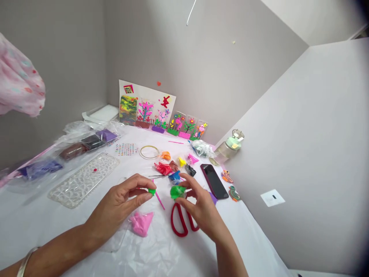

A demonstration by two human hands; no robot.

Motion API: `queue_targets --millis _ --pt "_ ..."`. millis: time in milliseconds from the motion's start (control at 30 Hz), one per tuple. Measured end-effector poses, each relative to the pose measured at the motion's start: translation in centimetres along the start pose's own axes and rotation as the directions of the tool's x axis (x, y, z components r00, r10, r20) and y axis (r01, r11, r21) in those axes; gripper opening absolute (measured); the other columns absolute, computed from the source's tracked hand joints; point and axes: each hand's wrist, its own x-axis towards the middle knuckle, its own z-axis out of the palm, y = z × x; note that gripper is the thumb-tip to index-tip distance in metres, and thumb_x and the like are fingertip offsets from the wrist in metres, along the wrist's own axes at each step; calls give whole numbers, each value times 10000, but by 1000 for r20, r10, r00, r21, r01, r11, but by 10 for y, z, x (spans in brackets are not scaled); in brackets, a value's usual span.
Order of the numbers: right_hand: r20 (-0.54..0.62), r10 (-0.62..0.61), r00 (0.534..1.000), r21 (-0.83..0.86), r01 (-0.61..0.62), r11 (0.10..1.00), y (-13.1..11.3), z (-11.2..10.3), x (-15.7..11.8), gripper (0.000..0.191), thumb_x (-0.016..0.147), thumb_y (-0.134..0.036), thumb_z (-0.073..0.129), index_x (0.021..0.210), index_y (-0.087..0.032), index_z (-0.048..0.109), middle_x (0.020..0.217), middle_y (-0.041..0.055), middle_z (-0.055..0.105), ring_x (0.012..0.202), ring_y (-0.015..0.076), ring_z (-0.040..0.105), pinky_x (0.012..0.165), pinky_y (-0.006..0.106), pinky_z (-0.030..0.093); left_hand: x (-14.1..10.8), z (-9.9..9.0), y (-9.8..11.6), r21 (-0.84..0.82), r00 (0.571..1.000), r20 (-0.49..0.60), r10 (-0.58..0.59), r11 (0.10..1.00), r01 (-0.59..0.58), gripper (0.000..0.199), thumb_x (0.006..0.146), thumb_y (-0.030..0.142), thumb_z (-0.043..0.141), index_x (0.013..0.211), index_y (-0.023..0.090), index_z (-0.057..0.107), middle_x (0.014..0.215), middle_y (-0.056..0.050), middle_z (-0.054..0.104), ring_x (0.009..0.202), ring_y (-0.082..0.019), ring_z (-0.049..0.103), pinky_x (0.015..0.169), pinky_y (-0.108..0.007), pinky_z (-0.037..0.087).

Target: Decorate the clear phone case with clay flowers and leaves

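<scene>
Between the thumb and fingertips of my left hand (pixel 123 198) is a small green piece of clay (pixel 152 191). My right hand (pixel 198 202) pinches a larger green clay packet (pixel 177 192) in clear wrap, a short gap to the right of the small piece. Red-handled scissors (pixel 179 220) lie under my right hand, their upper part hidden. A pink stick tool (pixel 159 200) rests between the hands. Near my left wrist sits a pink clay packet (pixel 142 223). Blue (pixel 174 177), red (pixel 163 168), yellow and black packets lie beyond the hands.
A dark phone (pixel 215 181) lies at right, near a bottle (pixel 229 148). To the left are a clear patterned tray (pixel 83 181) and bagged clay (pixel 92 141). Decorated panels (pixel 145 111) lean on the back wall. A gold ring (pixel 149 152) lies mid-table.
</scene>
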Motion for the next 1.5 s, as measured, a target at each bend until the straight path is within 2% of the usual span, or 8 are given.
queue_targets --millis 133,367,467,600,1000,1133,1333,1500 --pt "103 -66 992 321 30 947 -10 25 -3 616 924 -312 845 1510 -318 656 1188 48 782 924 189 696 848 336 580 -5 6 -1 -92 999 54 0 996 5 162 968 420 781 1046 293 846 1044 -25 766 1011 -221 747 937 -317 644" --pt "196 24 980 582 -136 801 -14 44 2 399 879 -524 923 1093 -210 804 755 -19 678 655 135 614 628 264 491 -9 4 -4 -91 982 154 -112 988 127 298 1041 538 700 968 254 759 795 10 722 770 -176 715 746 -258 596" --pt "247 33 969 702 -202 683 -15 44 3 409 923 -553 873 1125 -204 811 780 6 757 657 139 674 679 280 546 -10 3 -6 -71 989 116 -90 993 99 294 1022 531 716 942 251 755 809 8 725 749 -175 720 714 -253 588" --pt "260 39 965 781 -234 579 -14 46 5 438 845 -361 926 1242 -217 808 830 14 825 741 156 753 786 295 597 -12 2 -9 -69 996 69 -54 996 58 240 1034 496 703 991 267 760 861 6 740 780 -182 745 735 -257 614" --pt "146 125 981 719 -192 668 -19 59 5 425 791 -253 850 1180 -216 684 732 -78 674 551 128 665 519 235 516 -17 7 -20 210 964 29 263 942 -263 104 1033 332 725 986 321 817 1105 -6 791 1060 -207 760 962 -288 609" --pt "171 81 982 673 -177 718 -21 64 1 417 840 -239 804 1237 -226 677 751 -85 633 555 105 618 535 226 477 -17 8 -27 180 991 81 102 977 -116 194 1039 417 710 923 285 793 1319 -51 774 1261 -278 730 1093 -380 588" --pt "148 44 988 662 -132 738 -29 64 -6 425 886 -257 780 1288 -245 644 777 -73 628 612 114 566 594 250 443 -10 11 -20 -88 972 158 -173 978 188 198 912 403 773 1031 263 699 1099 -44 755 1071 -274 763 952 -399 653" --pt "43 -57 997 546 25 838 -29 69 -15 338 964 -240 723 1299 -248 678 785 -47 637 648 124 552 610 254 413 -8 10 -18 27 978 140 -154 988 151 155 887 380 742 970 263 685 1021 -17 707 1019 -262 734 937 -394 611"
